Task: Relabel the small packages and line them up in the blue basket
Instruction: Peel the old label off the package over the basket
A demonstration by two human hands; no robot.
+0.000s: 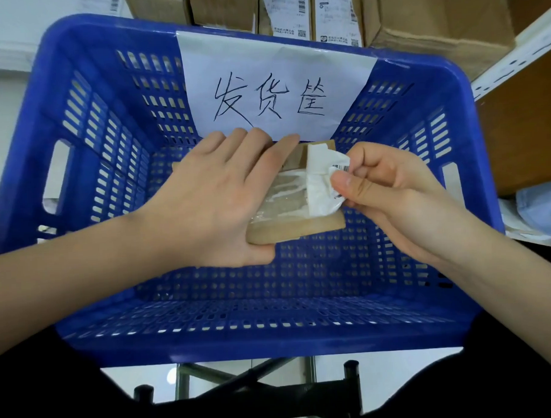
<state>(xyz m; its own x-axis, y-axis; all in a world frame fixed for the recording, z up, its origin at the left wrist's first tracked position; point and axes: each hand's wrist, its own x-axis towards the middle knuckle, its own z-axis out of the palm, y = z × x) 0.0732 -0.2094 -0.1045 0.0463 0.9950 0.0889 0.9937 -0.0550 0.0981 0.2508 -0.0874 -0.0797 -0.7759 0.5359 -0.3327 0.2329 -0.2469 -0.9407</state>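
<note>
At the near edge, a dark metal stand (351,385) is showing below the basket, with pale floor behind it. Above it, the blue basket (83,100) is filling most of the view, its slotted walls and floor perforated all over, with a handle cutout in the left wall.

Both forearms are reaching in over the near rim. The left hand (210,199) is lying across a small brown package (295,230), fingers stretched over its far left part and the thumb curling under its near left corner, so the package is being gripped and held above the basket floor, roughly in the middle of the basket. The package top is carrying clear tape and torn white paper residue.

The right hand (390,191) is sitting just right of the package, fingers curled, thumb and forefinger pinching a crumpled white label (322,178) that is partly peeling off the package's right side; a bit of barcode is showing at the pinched end.

Beyond the hands, a white paper sign (272,82) with handwritten black characters is hanging over the basket's far wall. Farther back, cardboard boxes (433,18) are standing in a row, several bearing printed shipping labels. At the far right, a white metal shelf rail (514,59) is running diagonally.
</note>
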